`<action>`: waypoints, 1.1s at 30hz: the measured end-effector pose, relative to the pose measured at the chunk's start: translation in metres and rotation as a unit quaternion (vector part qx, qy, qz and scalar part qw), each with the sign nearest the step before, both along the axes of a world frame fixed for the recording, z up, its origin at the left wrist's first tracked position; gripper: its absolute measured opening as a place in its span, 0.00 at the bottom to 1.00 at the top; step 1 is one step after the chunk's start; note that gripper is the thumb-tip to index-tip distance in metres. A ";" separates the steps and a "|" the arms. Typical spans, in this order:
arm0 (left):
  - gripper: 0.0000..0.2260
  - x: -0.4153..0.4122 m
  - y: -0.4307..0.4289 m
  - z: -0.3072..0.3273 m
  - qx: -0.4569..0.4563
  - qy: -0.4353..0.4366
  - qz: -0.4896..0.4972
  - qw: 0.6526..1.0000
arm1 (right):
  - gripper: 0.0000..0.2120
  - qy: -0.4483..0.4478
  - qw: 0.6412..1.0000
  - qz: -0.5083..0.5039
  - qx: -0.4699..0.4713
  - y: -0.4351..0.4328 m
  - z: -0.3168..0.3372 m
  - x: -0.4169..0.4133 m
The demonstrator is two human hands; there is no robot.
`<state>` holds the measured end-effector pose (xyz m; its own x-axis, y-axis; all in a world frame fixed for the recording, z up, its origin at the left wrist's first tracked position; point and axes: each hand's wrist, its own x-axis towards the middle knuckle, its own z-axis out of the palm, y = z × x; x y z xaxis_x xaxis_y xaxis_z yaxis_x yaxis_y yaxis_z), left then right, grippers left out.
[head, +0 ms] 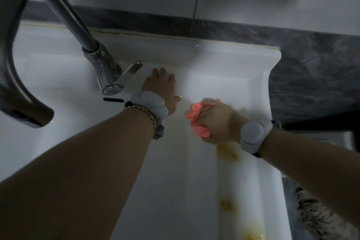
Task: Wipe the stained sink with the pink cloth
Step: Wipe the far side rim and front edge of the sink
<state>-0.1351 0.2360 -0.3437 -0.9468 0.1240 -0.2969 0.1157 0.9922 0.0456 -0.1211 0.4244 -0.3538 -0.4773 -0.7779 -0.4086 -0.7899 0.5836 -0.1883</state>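
Starting with the sink (204, 191), treat its glossy white surface as hard and probably slick, so press firmly. Just right of the tap (78, 25), your left hand (162, 87) rests on the back ledge, fingers straight and slightly spread. Your right hand (216, 122) holds the cloth (196, 122) against the sink's right side, fingers curled tight round it. The cloth looks soft, light and bunched. Keep the wad in your palm so a broad face meets the stains (229, 151) running along the right edge toward the near corner.
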 end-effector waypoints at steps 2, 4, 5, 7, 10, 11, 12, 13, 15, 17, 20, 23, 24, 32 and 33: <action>0.29 0.000 -0.001 0.000 -0.011 0.003 -0.004 1.000 | 0.13 0.044 0.998 0.050 0.017 0.005 -0.004 -0.003; 0.29 0.000 -0.001 -0.001 -0.016 0.005 -0.009 1.000 | 0.12 0.088 0.992 0.086 -0.038 0.014 -0.002 -0.005; 0.29 -0.001 -0.002 -0.002 -0.019 0.006 -0.007 1.000 | 0.11 0.091 0.989 0.089 -0.076 0.015 0.001 -0.006; 0.28 0.000 -0.001 -0.002 -0.014 0.006 -0.007 1.000 | 0.10 0.068 0.988 0.069 -0.118 0.017 0.004 -0.005; 0.29 -0.002 0.001 -0.002 -0.012 -0.001 -0.003 1.000 | 0.04 0.034 0.981 -0.012 -0.190 0.020 0.004 0.010; 0.29 -0.002 0.001 -0.001 -0.011 -0.004 -0.003 1.000 | 0.08 0.020 0.974 -0.041 -0.220 0.023 0.007 0.017; 0.29 -0.002 0.000 -0.001 -0.011 -0.005 -0.004 1.000 | 0.10 0.014 0.966 -0.066 -0.250 0.027 0.009 0.030; 0.29 -0.002 0.000 -0.001 -0.011 -0.009 -0.006 1.000 | 0.10 -0.002 0.958 -0.090 -0.271 0.032 0.012 0.048; 0.29 -0.001 0.000 -0.001 -0.013 -0.012 -0.005 1.000 | 0.03 -0.055 0.956 -0.084 -0.274 0.043 0.011 0.089; 0.29 -0.001 -0.002 -0.003 -0.012 -0.007 -0.005 1.000 | 0.10 -0.049 0.973 -0.059 -0.216 0.047 0.005 0.106; 0.29 -0.002 -0.005 -0.006 -0.019 0.008 -0.008 1.000 | 0.10 -0.020 0.966 -0.107 -0.236 0.039 -0.002 0.059; 0.29 -0.001 -0.002 -0.008 -0.023 0.009 -0.014 1.000 | 0.18 0.060 0.936 -0.263 -0.225 0.042 -0.014 0.015; 0.28 0.000 -0.002 -0.008 -0.021 0.009 -0.014 1.000 | 0.22 0.068 0.920 -0.323 -0.209 0.047 -0.016 0.017; 0.26 0.001 0.002 -0.003 -0.020 0.010 -0.016 1.000 | 0.38 0.113 0.975 -0.172 -0.088 0.105 -0.008 0.107; 0.26 0.002 0.002 -0.003 -0.020 0.010 -0.015 1.000 | 0.37 0.132 0.972 -0.171 -0.096 0.104 -0.009 0.090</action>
